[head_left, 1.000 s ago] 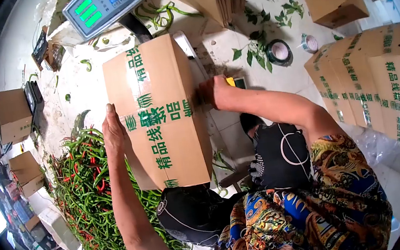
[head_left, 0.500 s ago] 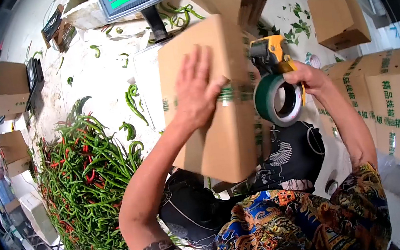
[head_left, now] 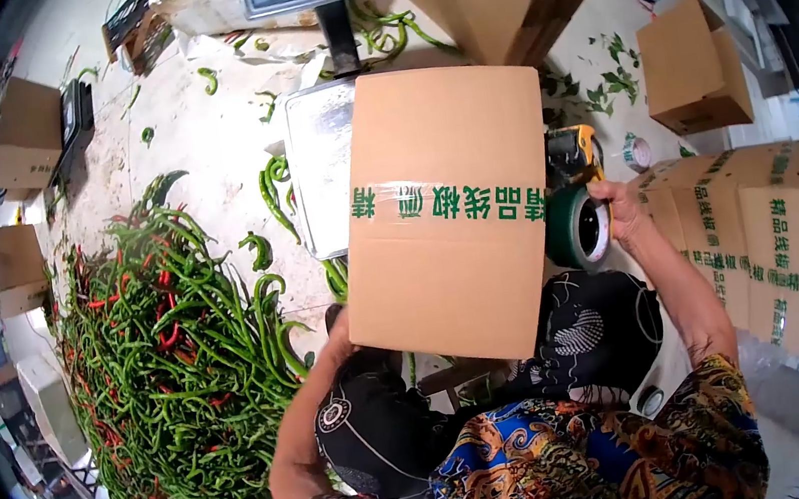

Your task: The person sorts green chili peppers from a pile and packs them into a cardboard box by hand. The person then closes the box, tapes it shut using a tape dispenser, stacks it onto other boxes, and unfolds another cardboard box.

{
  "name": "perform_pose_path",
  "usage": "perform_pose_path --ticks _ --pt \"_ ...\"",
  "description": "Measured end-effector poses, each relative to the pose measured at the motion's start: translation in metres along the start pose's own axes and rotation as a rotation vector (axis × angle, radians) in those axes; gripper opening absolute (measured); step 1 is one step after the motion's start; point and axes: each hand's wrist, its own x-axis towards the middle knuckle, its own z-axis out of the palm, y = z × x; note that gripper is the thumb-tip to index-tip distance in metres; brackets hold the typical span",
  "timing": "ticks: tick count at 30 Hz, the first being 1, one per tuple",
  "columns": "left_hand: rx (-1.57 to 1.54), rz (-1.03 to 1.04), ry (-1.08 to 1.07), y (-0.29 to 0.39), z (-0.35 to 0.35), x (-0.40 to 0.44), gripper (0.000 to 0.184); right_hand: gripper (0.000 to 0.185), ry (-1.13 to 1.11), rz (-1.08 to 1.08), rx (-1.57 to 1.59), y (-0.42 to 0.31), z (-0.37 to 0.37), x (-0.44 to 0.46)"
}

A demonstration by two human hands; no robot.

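Observation:
A cardboard box [head_left: 453, 273] stands over my knees, with a strip of clear tape printed in green running across its top face. My right hand [head_left: 622, 208] is closed on a yellow and black tape dispenser [head_left: 577, 157] that carries a green tape roll [head_left: 578, 228], close against the box's right side. At the box's lower left corner is my left hand [head_left: 338, 336]; its fingers are mostly hidden by the box.
A large heap of green and red peppers [head_left: 184, 379] lies at left. Behind the box are a scale with a metal plate [head_left: 318, 149] and flattened cartons [head_left: 489, 5]. Taped boxes [head_left: 771, 231] and an open box [head_left: 690, 65] stand at right.
The box has turned, so a taped face now shows upward. My left hand moved off its face to the lower left corner. My right hand came up with the dispenser, first seen half a second ago.

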Motion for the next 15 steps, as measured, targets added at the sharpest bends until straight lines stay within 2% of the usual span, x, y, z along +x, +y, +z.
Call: perform_pose_path --ticks 3,5,6,7,9,10,11,13,15 --pt "-0.238 -0.007 0.089 0.000 -0.004 -0.014 0.056 0.039 -0.018 0.012 0.093 0.040 -0.008 0.025" --pt "-0.346 0.036 0.203 0.020 -0.041 -0.029 0.052 0.038 -0.042 0.085 0.027 0.063 -0.021 0.052" --pt "-0.365 0.072 0.246 0.034 -0.060 -0.034 0.050 0.041 0.020 0.155 -0.079 0.072 -0.031 0.061" --pt "-0.372 0.115 0.280 0.048 -0.078 -0.036 0.048 0.049 -0.089 0.155 -0.248 0.064 0.013 0.053" --pt "-0.373 0.184 0.339 0.077 -0.110 -0.032 0.043 0.066 -0.159 0.283 -0.468 0.046 0.018 0.051" --pt "-0.364 0.208 0.365 0.093 -0.125 -0.025 0.041 0.072 -0.136 0.310 -0.524 0.028 0.043 0.037" --pt "-0.349 0.229 0.389 0.109 -0.135 -0.017 0.039 0.080 -0.063 0.223 -0.523 0.018 0.039 0.030" --pt "-0.334 0.260 0.451 0.136 -0.150 0.003 0.035 0.081 -0.146 0.093 -0.536 -0.014 0.028 0.028" --pt "-0.106 0.247 0.467 0.180 -0.130 0.013 0.034 0.081 -0.226 -0.097 -0.598 -0.048 0.046 0.030"
